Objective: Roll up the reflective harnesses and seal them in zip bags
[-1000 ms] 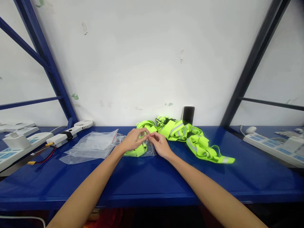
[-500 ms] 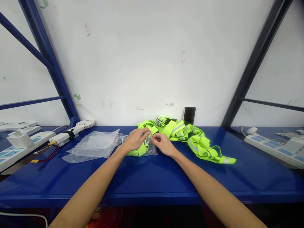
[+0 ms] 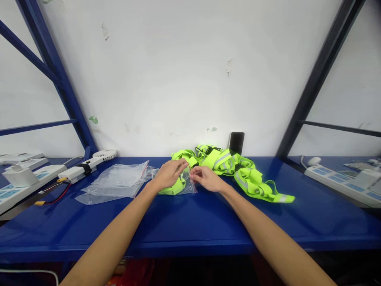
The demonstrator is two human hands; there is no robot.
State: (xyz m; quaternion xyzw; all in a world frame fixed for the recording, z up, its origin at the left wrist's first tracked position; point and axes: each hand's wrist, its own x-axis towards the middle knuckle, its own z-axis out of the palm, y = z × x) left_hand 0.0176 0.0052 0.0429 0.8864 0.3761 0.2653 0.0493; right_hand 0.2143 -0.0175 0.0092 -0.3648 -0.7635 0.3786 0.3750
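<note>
My left hand [image 3: 170,173] and my right hand [image 3: 206,178] meet over a clear zip bag [image 3: 189,188] with a red seal line, mid-table. Both hands are closed on its edge, the right one in a pinch. Inside the bag lies a folded neon-yellow reflective strap [image 3: 176,187], partly covered by my left hand. Just behind and to the right is a loose heap of reflective straps [image 3: 223,162] with silver stripes and black buckles. One strap end [image 3: 282,198] trails out to the right.
Several flat clear zip bags [image 3: 117,180] lie left of my hands. Farther left are a small white fan [image 3: 104,155], a battery lead with a yellow connector [image 3: 40,203] and a power strip [image 3: 32,182]. A phone [image 3: 237,142] leans on the wall; another power strip [image 3: 342,182] is at right.
My right thumb and fingers have shifted slightly along the bag's red edge. The whole view has moved a little; the bag and straps stay in place.
</note>
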